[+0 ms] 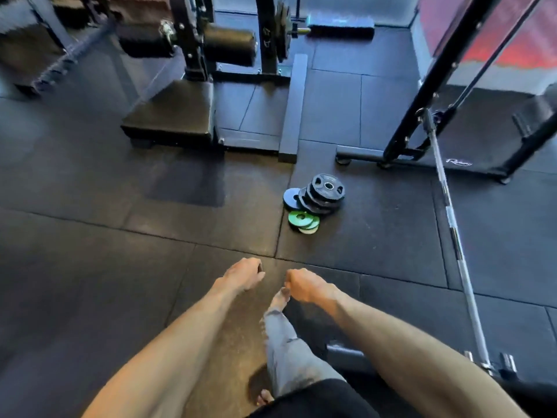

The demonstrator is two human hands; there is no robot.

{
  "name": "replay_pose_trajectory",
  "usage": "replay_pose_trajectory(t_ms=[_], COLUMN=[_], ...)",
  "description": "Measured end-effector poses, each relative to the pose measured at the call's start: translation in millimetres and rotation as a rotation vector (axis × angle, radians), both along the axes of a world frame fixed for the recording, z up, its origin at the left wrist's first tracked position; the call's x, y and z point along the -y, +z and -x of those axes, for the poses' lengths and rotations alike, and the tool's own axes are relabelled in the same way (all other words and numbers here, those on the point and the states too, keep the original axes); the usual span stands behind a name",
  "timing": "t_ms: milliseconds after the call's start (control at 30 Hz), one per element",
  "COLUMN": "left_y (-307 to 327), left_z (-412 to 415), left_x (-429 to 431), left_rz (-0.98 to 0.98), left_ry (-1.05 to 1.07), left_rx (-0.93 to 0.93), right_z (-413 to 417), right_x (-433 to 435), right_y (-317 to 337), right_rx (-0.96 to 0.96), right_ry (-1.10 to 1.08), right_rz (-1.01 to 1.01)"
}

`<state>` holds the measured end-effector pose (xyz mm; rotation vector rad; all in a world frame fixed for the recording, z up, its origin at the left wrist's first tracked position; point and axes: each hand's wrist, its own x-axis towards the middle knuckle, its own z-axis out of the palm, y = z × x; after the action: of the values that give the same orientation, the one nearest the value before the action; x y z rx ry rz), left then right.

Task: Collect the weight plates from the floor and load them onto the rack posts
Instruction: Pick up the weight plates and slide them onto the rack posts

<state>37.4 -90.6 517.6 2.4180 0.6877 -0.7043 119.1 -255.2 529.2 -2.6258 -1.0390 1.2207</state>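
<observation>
so, approach step: both hands hanging empty, well short of plates. left hand (244, 273) loosely curled, grasping nothing; right hand (304, 285) loosely clenched, also grasping nothing. black weight plates (324, 193) lying stacked askew on rubber floor (90, 236), green plates (303, 221) touching stack at near side. next move likely calling for closing in, crouching, gripping top plate. white script on rack base (422, 159) too blurred for reading.

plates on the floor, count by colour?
Black weight plates: about 5; the stack overlaps, so this count is unsure
Green weight plates: 3
Total: about 8
</observation>
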Motion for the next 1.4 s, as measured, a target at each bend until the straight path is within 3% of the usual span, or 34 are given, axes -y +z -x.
replay_pose_trajectory(t_ms=[367,867,1100,1400], left_y=[-1.9,-55.8,-89.4,-201.2], left_z=[-254.3,-559.3,-662.6,-748.5], left_x=[-143.6,-230.2,-237.1,-188.1], left_rz=[-0.023,0.069,0.078,0.105], left_ry=[-0.255,-0.432,-0.484,-0.249], left_rx=[-0.03,-0.083,-0.133,-0.232], right_z=[-204.4,-467.5,-571.8,-673.9], right_x=[-133.8,-200.1,-211.5,-162.9], right_y=[-13.2,-44.5,-81.0,-205.7], right_rx=[-0.03,-0.051,-0.08,-0.166], right_ry=[-0.306,-0.723,-0.748,-0.65], right_rz=[-0.103,-0.006,0.012,0.081])
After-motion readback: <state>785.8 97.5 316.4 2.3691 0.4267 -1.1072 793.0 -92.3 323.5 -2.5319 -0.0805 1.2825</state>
